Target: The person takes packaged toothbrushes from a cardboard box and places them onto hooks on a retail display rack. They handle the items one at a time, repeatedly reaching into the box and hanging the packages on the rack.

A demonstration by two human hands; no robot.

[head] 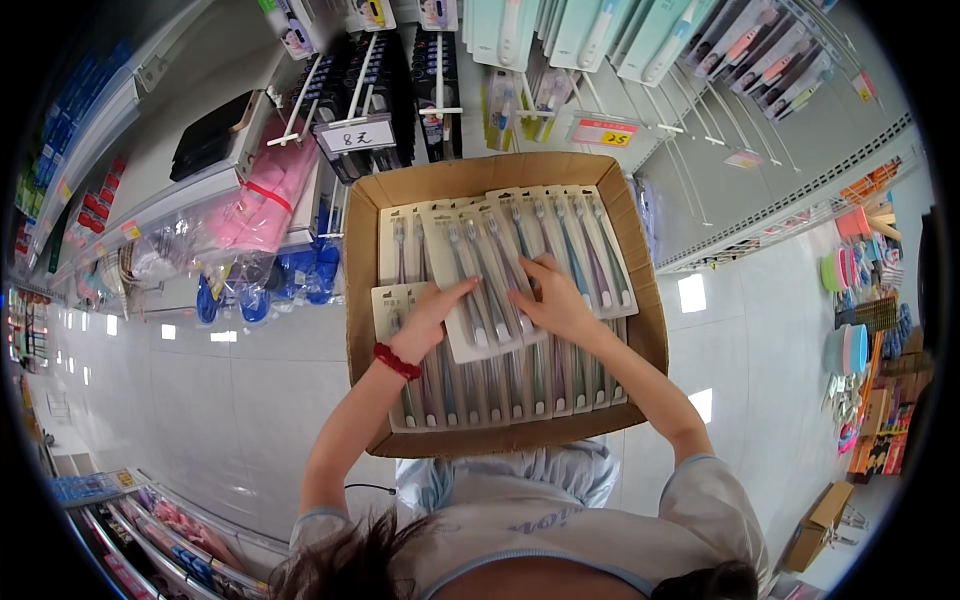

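A cardboard box (506, 442) full of packaged toothbrushes stands before me, its top open. A small bunch of toothbrush packs (487, 337) lies tilted over the others, between my two hands. My left hand (431, 315), with a red band at the wrist, holds the left edge of this bunch, thumb on its front. My right hand (551, 296) is at the bunch's right side, fingers bent around its edge. More toothbrush packs (600, 247) overlap in rows at the box's upper right and beneath.
Display hooks (697, 112) with hanging toothbrush packs (592, 34) line the shelf ahead. Price tags (606, 133) hang from it. A pink item in plastic (262, 199) and a black pouch (214, 135) lie on the left shelf. Colourful goods (847, 349) stand at far right.
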